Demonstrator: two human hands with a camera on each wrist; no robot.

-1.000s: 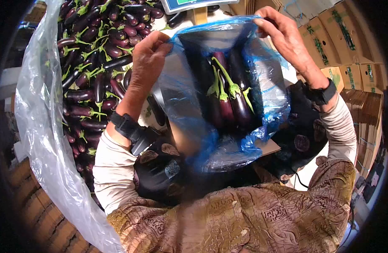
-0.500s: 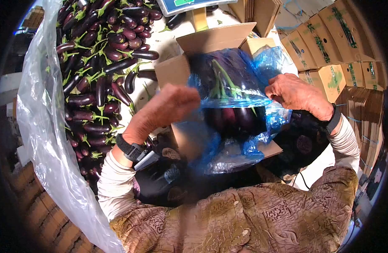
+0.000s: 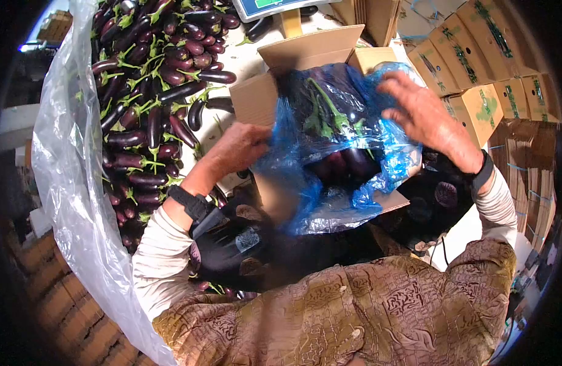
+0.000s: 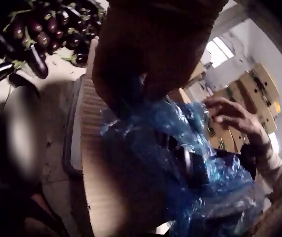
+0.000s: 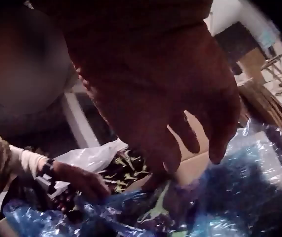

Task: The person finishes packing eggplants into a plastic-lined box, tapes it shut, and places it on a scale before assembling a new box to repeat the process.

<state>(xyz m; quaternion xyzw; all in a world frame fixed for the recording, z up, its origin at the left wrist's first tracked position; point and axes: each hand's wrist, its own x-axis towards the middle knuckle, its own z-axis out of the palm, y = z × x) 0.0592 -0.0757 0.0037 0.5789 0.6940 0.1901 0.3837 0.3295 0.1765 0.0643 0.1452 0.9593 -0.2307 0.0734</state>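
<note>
Several dark purple eggplants (image 3: 354,161) with green stems lie in an open cardboard box (image 3: 252,100) lined with a blue plastic bag (image 3: 329,137). One sheet of the bag is folded over the upper part of the eggplants, their stems showing through it. At the box's left side my left hand (image 3: 238,149) pinches the bag's edge with curled fingers. My right hand (image 3: 424,116) hovers by the right side of the bag, its fingers spread and holding nothing. In the right wrist view the spread fingers (image 5: 219,143) hang just over the blue film.
A large heap of loose eggplants (image 3: 152,91) lies on the left, edged by a clear plastic sheet (image 3: 70,183). A scale (image 3: 281,6) stands behind the box. Packed cartons (image 3: 470,46) are stacked at the right, with flattened cardboard (image 3: 525,177) below them.
Both hands have come down from the raised bag mouth, and its far side now lies folded over the eggplants. The right hand has let go of the film and spread its fingers.
</note>
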